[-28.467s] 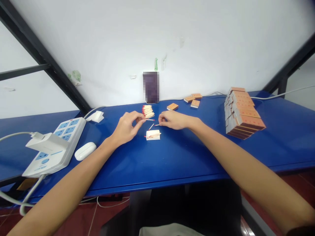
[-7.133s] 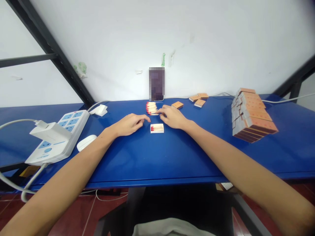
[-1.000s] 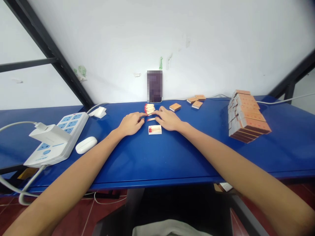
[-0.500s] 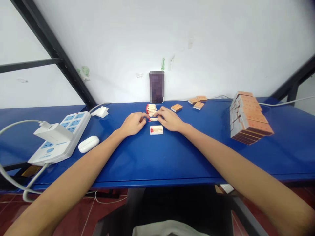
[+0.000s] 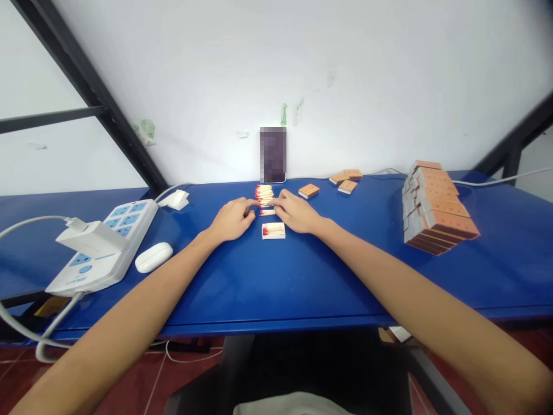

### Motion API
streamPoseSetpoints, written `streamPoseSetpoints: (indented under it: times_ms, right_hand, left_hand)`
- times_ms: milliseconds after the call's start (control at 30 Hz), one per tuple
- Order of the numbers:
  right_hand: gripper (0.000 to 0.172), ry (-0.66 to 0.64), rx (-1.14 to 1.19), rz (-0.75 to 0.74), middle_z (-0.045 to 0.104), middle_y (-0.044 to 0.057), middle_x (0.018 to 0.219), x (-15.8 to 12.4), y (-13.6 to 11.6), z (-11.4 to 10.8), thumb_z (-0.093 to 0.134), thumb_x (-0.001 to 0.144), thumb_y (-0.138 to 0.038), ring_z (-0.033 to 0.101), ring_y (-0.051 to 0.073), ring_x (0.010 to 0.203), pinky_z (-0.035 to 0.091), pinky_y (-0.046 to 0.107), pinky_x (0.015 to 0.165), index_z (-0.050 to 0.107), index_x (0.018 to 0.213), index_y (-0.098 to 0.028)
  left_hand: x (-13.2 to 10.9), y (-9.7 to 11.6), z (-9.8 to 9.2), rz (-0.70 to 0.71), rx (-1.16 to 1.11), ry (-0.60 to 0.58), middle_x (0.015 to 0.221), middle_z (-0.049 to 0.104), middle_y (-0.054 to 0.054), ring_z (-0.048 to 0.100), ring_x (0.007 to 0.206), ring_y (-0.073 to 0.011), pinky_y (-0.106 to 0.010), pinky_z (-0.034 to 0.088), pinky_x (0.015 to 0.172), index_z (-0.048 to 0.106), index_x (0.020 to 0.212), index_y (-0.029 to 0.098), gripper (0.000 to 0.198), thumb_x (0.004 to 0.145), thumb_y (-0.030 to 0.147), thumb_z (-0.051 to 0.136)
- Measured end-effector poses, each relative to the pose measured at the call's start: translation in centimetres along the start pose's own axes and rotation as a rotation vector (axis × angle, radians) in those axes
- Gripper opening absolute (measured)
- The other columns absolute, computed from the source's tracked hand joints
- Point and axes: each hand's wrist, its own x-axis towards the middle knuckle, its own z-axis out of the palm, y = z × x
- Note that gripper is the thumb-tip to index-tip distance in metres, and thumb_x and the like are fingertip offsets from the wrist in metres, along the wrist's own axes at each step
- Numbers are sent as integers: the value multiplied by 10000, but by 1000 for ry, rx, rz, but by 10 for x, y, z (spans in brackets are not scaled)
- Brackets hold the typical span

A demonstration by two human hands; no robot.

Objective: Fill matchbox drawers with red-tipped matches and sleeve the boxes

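- Left hand: reaches in from the left, index fingertip at the red heads of slim pale-wood matches, thumb apart; grip looks open.
- Right hand: reaches in from the right, index fingertip by the bare stick ends, facing the left fingertip. Grip: cannot tell whether open or closed.
- Between both hands: matches in a flat loose pile on the glossy blue worktop, heads to the left.
- Near side, just apart from the pile: small red-headed group of matches, too small to count.
- Nearer still: small white rectangular matchbox tray, open, with matches inside, red heads at left.
- Behind the pile: dark upright rectangular slab, pixelated, against the white wall.
- Right of the pile: flat orange-and-white cardboard matchbox; farther right, cluster of three similar matchboxes.
- Well apart, far right: tall stack of orange matchboxes.
- Far left: white plastic power strip with blue sockets, bearing white block-shaped adapter; just beside, glossy white rounded case.
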Motion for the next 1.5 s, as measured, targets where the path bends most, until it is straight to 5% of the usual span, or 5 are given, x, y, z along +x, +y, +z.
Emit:
streamPoseSetpoints:
  times_ms: [767,1500]
  right_hand:
    - [385,40,29,-3,594,97,1091,2,5,3,382,1009,-172,602,224,1017,444,347,945,671,1263,-179]
    - [371,85,39,35,594,109,1075,4,6,6,433,988,-201,587,234,1008,440,359,952,700,1241,-154]
  left_hand:
    - [2,-5,0,-33,-225,18,735,613,7,542,649,-171,-315,436,688,692,1192,187,401,879,242,447]
    - [1,-3,0,16,-48,-32,792,597,-32,568,741,-209,-353,470,753,664,1236,180,401,922,273,433]
